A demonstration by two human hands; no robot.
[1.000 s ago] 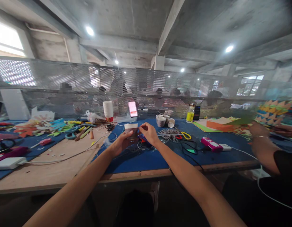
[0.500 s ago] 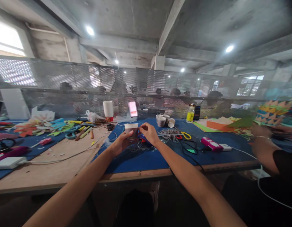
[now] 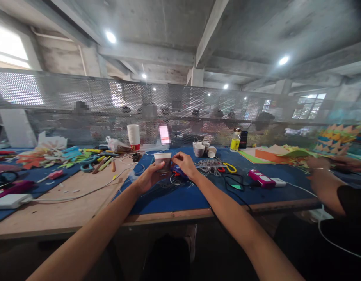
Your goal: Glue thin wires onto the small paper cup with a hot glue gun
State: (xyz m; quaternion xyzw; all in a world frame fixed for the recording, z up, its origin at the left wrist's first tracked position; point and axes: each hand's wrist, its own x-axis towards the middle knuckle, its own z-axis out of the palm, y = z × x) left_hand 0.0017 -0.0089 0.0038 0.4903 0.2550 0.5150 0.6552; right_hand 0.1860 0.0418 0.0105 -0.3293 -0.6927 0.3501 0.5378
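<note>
My left hand (image 3: 150, 176) is wrapped around a brown-sided paper cup (image 3: 166, 166) with a white upper band, held upright above the blue table mat (image 3: 171, 203). At the cup's right side, near its rim, my right hand (image 3: 184, 164) has thumb and fingers pinched together. Whatever sits in that pinch is too small to make out. Below the right hand lies a blue object (image 3: 180, 173), partly covered by it. Tangled grey cord (image 3: 210, 167) and yellow-handled scissors (image 3: 229, 168) rest just to the right.
A tall stack of white cups (image 3: 134, 134) stands behind on the left. Small cups with cord loops (image 3: 199, 149) sit at the back. A yellow-labelled bottle (image 3: 235, 141), a magenta device (image 3: 260, 178) and a co-worker's hand (image 3: 319, 166) are rightward. Paper scraps and tools (image 3: 101, 164) cover the left.
My two hands and the cup stay nearly in place. On the right, the co-worker's hand has shifted slightly left, and the green paper near it lies lower.
</note>
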